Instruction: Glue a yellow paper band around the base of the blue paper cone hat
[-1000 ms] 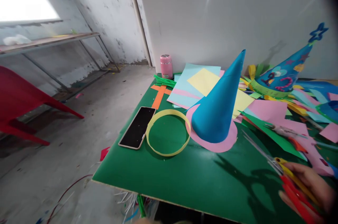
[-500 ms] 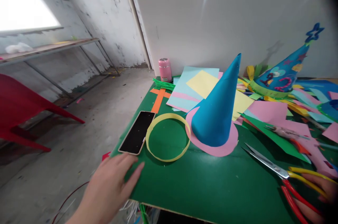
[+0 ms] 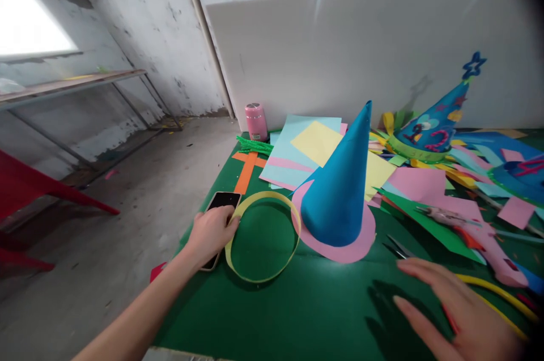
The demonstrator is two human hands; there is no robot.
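My left hand (image 3: 213, 232) lies over the phone (image 3: 224, 200), fingers curled at the left edge of a yellow paper ring (image 3: 293, 211), seemingly pinching it; the fingertips are partly hidden. The phone lies face up beneath the hand. Right of the ring stands a blue paper cone (image 3: 338, 196) on a pink paper brim (image 3: 344, 254). My right hand (image 3: 459, 307) hovers open, thumb and fingers apart, above the scissors (image 3: 495, 293) with yellow and red handles, covering much of them.
A pink glue gun (image 3: 493, 245) rests on green paper (image 3: 442, 228) at the right. Paper sheets (image 3: 314, 143), green pipe cleaners (image 3: 255, 145), orange strips (image 3: 245, 174) and a pink bottle (image 3: 255, 122) lie or stand further back. A decorated party hat (image 3: 433, 126) stands back right.
My left hand has moved forward from the table's near edge onto the phone and the ring's edge. My right hand has let go of the scissors and opened. The view has shifted slightly.
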